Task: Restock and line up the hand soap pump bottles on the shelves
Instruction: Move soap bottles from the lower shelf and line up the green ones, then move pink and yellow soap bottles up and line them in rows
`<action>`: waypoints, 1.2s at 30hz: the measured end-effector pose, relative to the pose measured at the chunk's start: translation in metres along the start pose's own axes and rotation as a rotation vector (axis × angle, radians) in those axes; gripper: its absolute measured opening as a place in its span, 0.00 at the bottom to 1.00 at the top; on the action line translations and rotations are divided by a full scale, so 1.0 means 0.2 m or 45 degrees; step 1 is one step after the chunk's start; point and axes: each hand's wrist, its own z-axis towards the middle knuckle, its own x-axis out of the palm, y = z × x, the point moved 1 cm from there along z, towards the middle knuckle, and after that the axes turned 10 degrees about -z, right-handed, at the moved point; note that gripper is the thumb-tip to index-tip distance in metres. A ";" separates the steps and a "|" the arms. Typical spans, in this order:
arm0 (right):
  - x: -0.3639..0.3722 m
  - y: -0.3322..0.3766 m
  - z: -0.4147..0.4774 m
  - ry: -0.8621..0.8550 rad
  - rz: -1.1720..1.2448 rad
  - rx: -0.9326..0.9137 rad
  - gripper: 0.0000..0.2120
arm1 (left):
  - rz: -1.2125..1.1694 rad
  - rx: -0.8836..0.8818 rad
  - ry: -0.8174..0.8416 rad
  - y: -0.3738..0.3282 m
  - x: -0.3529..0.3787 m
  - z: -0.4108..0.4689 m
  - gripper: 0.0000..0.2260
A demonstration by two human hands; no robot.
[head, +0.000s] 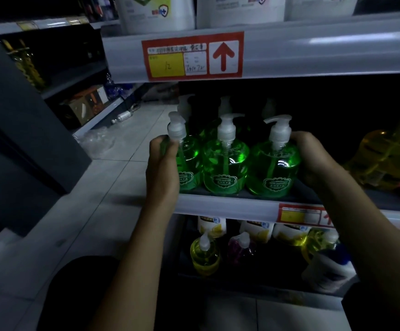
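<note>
A: At the front edge of the grey shelf (218,206), what are the hands doing?

B: The left hand (163,168) curls round the left round clear-plastic bottle of green soap (190,163). The right hand (313,158) grips the right green bottle (273,170). The middle green bottle (225,168) stands between them.

A: Orientation?

B: All three are upright in a row along that edge, with glossy bodies and white ribbed pumps. The middle spout points right; the right bottle's points left.
</note>
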 end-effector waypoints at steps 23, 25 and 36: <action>-0.62 -0.04 -0.40 -0.819 -0.494 -0.162 0.10 | 0.300 0.958 0.395 -0.21 0.41 -0.48 0.05; -0.68 -0.07 -0.45 -0.684 -0.511 -0.077 0.12 | 0.376 0.856 0.631 -0.14 0.52 -0.52 0.06; -0.93 -0.20 -0.69 -0.471 -1.117 0.003 0.14 | 0.526 0.818 0.920 0.05 0.81 -0.65 0.06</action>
